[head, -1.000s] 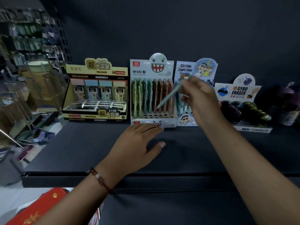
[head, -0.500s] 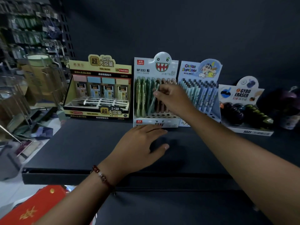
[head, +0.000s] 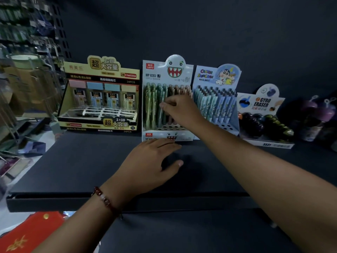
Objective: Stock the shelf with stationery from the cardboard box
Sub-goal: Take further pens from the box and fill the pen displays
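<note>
A white monster-face pencil display box stands on the dark shelf, filled with green and brown mechanical pencils. My right hand reaches into it and pinches a teal pencil that stands upright in the rack's middle rows. My left hand rests flat on the shelf, fingers spread, fingertips touching the box's front base. The cardboard box is not in view.
A yellow lead-refill display stands left of the pencil box. A blue cartoon pen display and a gyro eraser tray stand to its right, with purple items beyond. Wire racks fill the left; a red item lies below.
My right hand carried the teal pencil left from in front of the cartoon display and lowered it upright into the monster box's rack. The left hand stayed on the shelf.
</note>
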Demonstrator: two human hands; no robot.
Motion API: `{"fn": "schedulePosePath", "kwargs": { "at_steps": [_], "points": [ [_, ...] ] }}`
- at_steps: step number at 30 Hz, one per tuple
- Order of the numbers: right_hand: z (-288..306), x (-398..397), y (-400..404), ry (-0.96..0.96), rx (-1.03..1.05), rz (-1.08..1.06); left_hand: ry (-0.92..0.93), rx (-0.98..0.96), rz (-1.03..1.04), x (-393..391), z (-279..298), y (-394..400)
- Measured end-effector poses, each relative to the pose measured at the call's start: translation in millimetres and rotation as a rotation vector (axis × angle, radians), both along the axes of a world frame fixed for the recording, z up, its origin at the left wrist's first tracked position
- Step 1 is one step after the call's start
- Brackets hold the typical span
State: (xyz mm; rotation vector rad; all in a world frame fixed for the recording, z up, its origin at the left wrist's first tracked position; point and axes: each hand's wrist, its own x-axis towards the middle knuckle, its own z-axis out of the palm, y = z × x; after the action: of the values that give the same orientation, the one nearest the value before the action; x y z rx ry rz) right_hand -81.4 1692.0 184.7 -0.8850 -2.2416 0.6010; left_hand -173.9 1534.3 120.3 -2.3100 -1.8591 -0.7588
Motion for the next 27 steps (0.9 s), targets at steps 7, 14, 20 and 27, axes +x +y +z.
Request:
{"fn": "schedulePosePath", "kwargs": {
  "at_steps": [7, 14, 20, 27],
  "points": [
    [-17, 91, -44, -0.118, -0.006, 0.002, 0.027, 0.026, -0.018, 0, 0, -5],
    [-61, 268, -133, -0.188, -0.043, -0.202, 0.044, 0.008, -0.204, 71, -3, -13],
    [-125, 405, -249, 0.006, -0.18, -0.577, 0.0, -0.099, -0.628, 233, -37, -31],
    [-199, 551, -431, 0.045, -0.432, -0.974, -0.092, -0.524, -0.979, 424, -124, -102]
  ]
}}
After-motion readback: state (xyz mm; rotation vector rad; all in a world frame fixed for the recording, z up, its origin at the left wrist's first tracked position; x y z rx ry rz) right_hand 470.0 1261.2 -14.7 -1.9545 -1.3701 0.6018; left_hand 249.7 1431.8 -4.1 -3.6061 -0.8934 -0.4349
